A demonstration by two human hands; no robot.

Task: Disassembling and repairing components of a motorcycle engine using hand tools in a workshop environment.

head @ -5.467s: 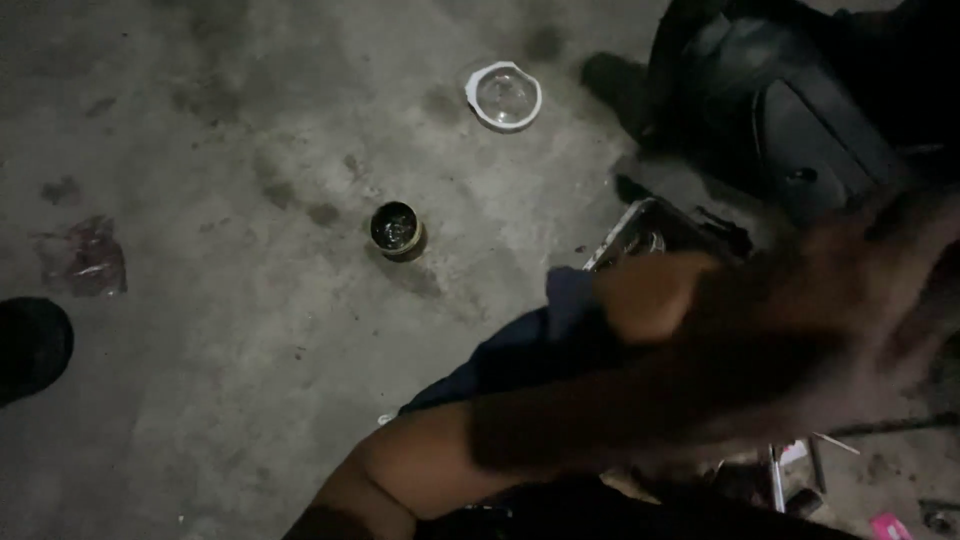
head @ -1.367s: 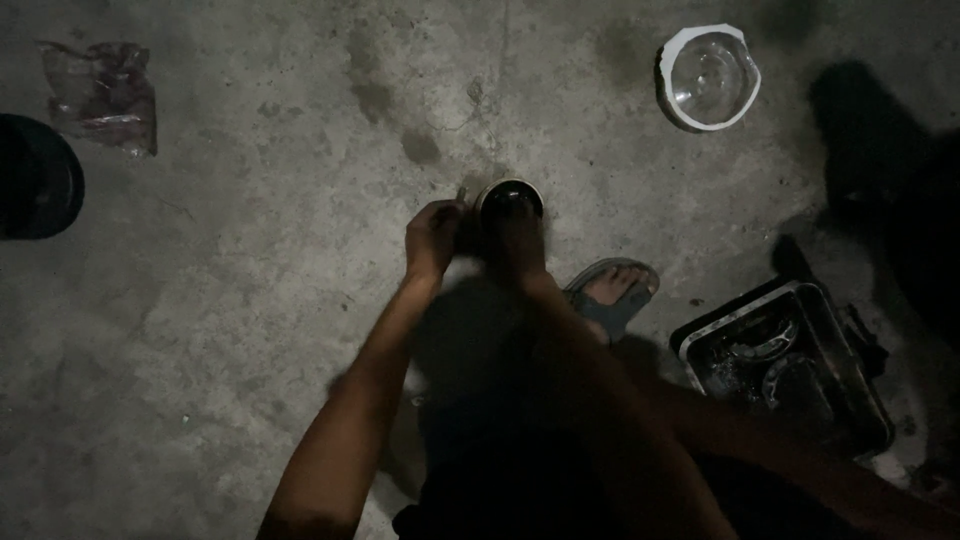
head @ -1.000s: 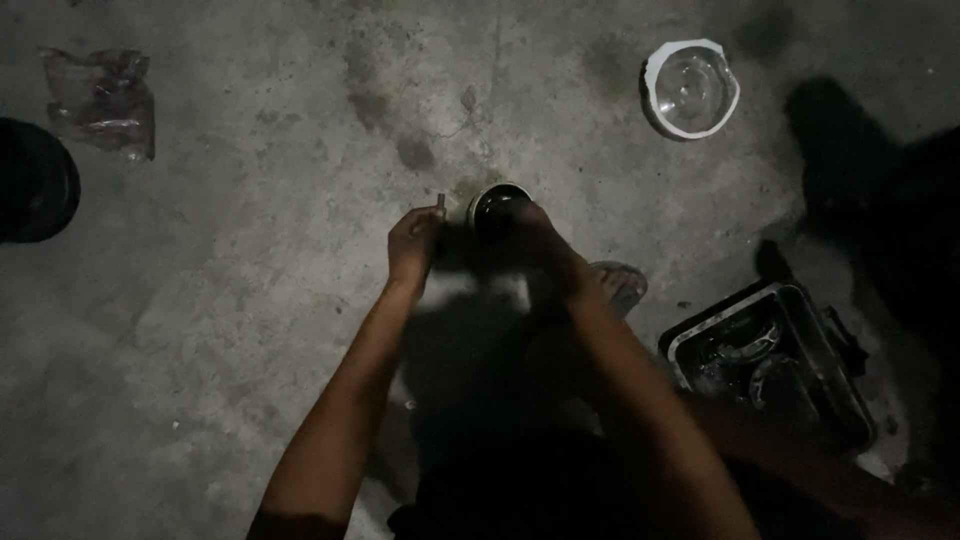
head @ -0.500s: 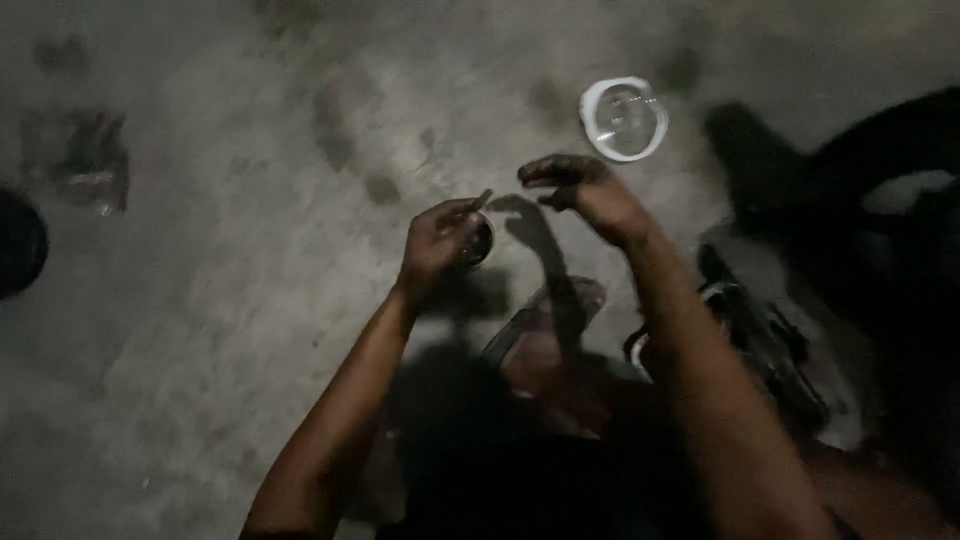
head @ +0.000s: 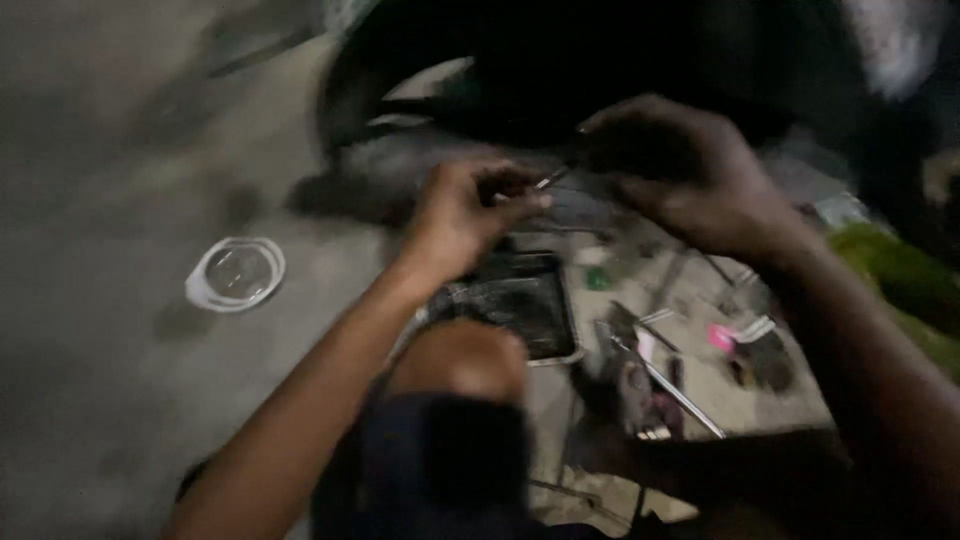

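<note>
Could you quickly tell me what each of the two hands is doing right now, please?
Left hand: closed, pinching a thin metal piece at the fingertips.
Right hand: curled by the same piece; too blurred to tell whether it grips anything.

Two hands: left hand (head: pixel 462 215), right hand (head: pixel 680 170). One thin metal piece (head: pixel 548 180) between them. One clear round lid (head: pixel 236 273) on floor. One dark tray (head: pixel 510 305). One pink bit (head: pixel 720 338). Loose tools (head: pixel 660 385) blurred, uncounted.

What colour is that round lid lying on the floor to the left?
The round lid looks clear with a whitish rim, seen in the head view.
</note>
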